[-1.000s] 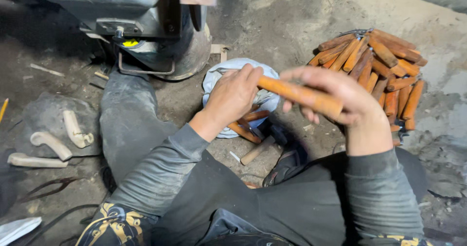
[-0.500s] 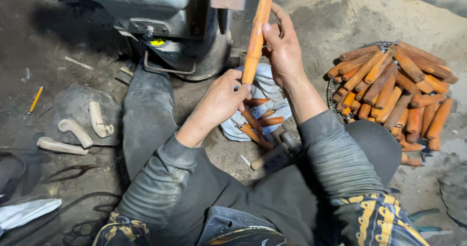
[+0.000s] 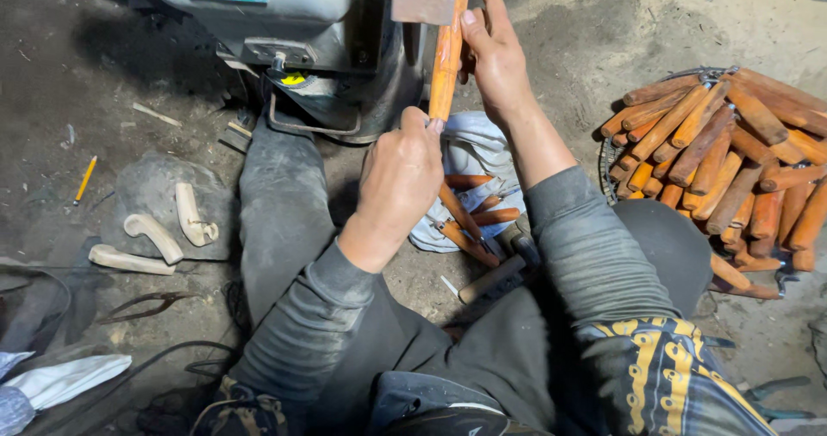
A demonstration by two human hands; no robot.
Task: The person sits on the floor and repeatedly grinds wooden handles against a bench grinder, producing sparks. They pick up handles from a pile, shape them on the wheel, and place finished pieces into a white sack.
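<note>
Gripping orange wooden handle (image 3: 446, 57) upright: left hand (image 3: 401, 182) below, right hand (image 3: 494, 57) above.

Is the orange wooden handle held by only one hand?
No: the left hand grips the orange wooden handle's lower end, the right hand its upper part.

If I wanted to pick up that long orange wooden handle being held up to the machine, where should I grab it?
Probably by its two ends, as the person does. The orange wooden handle stands nearly upright against the grey machine. The left hand wraps the lower end from below; the right hand steadies the upper part from the right side. Its long, slim, round shaft suits a wrapped grip.
</note>
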